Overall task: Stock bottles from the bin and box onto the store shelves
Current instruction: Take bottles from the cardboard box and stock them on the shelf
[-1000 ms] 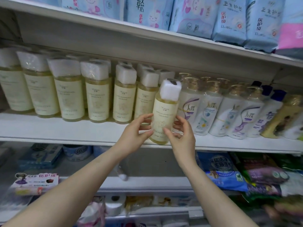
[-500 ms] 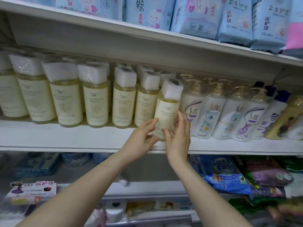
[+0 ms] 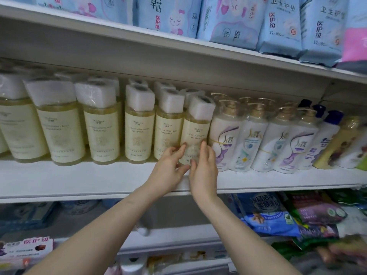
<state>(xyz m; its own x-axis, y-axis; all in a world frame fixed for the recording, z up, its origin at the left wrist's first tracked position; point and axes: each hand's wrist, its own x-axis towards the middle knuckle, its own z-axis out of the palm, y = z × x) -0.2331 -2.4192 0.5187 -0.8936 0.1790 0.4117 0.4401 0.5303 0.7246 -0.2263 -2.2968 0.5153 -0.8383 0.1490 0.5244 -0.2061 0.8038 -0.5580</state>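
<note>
Head view: camellia fragrance bottle [image 3: 195, 133] gripped low down by left hand [image 3: 169, 169] and right hand [image 3: 203, 171]. Bottle tilted on middle shelf [image 3: 99, 179], base hidden by hands, squeezed between matching bottles [image 3: 139, 132] and Slek bottles [image 3: 224, 139] on same shelf.

The bottle [image 3: 195, 132] stands on the middle shelf [image 3: 89, 179], between a row of bottles [image 3: 99, 132] on its left and pump bottles [image 3: 256, 139] on its right. The left hand [image 3: 170, 169] and right hand [image 3: 204, 169] hold its sides. Packs [image 3: 230, 18] sit on the shelf above.
</note>
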